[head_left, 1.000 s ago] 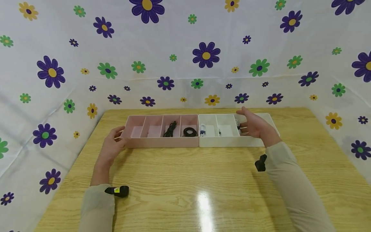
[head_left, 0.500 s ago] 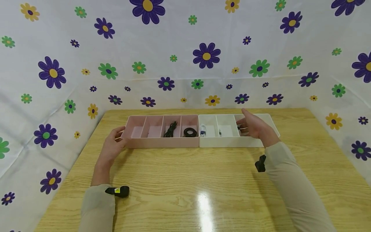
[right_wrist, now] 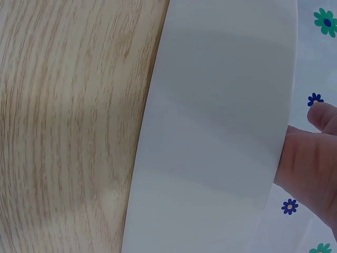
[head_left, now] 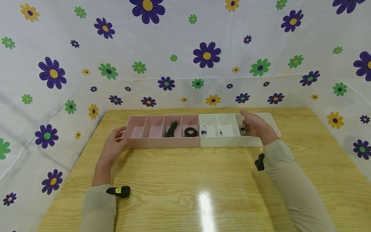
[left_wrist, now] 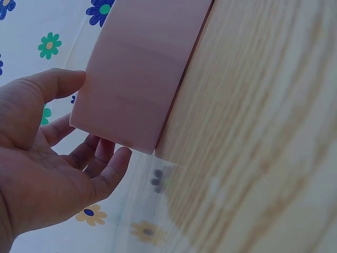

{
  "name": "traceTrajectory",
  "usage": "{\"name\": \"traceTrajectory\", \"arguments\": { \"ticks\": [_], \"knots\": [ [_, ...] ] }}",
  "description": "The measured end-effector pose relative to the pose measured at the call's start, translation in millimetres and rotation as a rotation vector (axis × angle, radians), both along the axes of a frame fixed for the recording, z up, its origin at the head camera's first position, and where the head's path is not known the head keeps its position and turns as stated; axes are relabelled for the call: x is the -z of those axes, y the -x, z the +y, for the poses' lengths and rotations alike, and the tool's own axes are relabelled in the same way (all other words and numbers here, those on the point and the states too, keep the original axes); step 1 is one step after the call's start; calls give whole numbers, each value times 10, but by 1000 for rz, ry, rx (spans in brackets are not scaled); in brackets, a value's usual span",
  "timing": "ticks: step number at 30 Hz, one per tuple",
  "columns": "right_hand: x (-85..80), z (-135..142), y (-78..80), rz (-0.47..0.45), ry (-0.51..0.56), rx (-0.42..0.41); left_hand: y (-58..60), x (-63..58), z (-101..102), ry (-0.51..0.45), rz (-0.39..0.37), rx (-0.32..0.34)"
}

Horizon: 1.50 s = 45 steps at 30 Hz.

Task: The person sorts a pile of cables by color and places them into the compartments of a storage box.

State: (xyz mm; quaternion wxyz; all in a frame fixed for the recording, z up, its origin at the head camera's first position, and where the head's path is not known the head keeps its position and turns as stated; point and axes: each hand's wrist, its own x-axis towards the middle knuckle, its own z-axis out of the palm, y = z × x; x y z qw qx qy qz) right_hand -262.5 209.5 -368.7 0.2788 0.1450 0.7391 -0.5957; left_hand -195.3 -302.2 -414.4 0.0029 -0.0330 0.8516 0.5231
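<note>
A pink divided box (head_left: 162,143) stands toward the back of the table, its right end against a white divided box (head_left: 229,141). My left hand (head_left: 113,145) is at the pink box's left end: in the left wrist view the thumb touches its upper edge and the relaxed fingers lie by the end wall. My right hand (head_left: 256,125) reaches over the white box's front wall into its right part. Beside those fingers lies a bundled white cable (head_left: 242,129) with a dark band. The right fingertips are hidden, so whether they hold anything is unclear.
The pink box holds a black cable bundle (head_left: 171,129) and a black coiled cable (head_left: 190,132). In the white box lie a white cable (head_left: 204,129) with a dark blue tie and a small white piece (head_left: 221,132). A flowered cloth (head_left: 174,48) hangs behind the wooden table (head_left: 162,180).
My right hand has shifted slightly right and its fingers have drawn in, so the banded white cable beside them shows more. My left hand stays at the pink box's end.
</note>
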Motion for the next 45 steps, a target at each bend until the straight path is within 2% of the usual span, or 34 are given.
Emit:
{"name": "traceTrajectory", "arguments": {
  "ticks": [12,22,31,39,45],
  "knots": [
    [-128,10,-17,47,-10,-77,-4,-7,-11,-22,11,-10],
    [-196,28,-78,173,38,-114,-39,-19,-28,4,27,-25],
    [-235,154,-219,253,182,-80,-15,10,-24,-4,10,-18],
    [-178,279,-350,283,240,-68,-16,-46,24,20,14,-22],
    [-103,342,-498,285,306,-9,-26,-73,51,1,-25,-13]
  ]
}}
